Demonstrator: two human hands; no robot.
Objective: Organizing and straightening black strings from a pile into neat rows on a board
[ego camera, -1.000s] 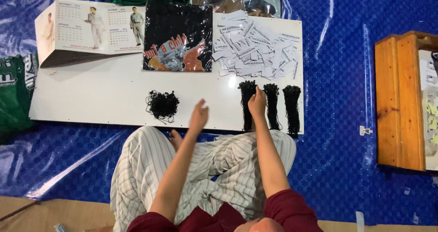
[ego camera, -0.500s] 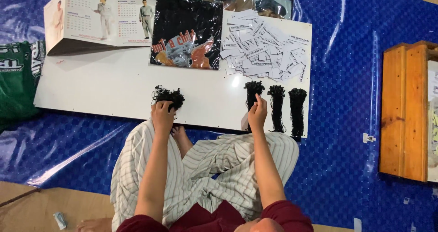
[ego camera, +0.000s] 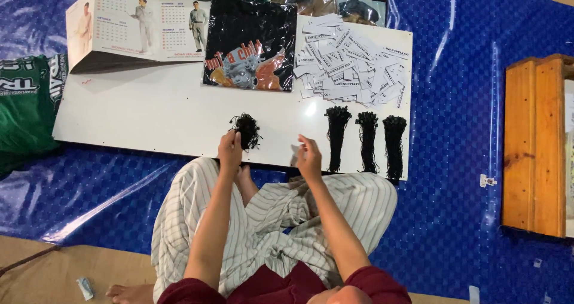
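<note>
My left hand pinches the near edge of a loose tangle of black strings lying on the white board. A little to its right, my right hand hovers over the board's front edge with its fingers closed on what looks like a small pale tag. Three neat bundles of black strings lie side by side just right of that hand. A heap of white paper tags sits behind them at the board's far right.
A black printed T-shirt in a plastic bag and a desk calendar lie at the back of the board. A folded green garment is at the left, a wooden box at the right, on a blue tarp.
My left hand reached to the black tangle and stays on it. My right hand has drawn back left from the nearest string bundle toward the front edge.
</note>
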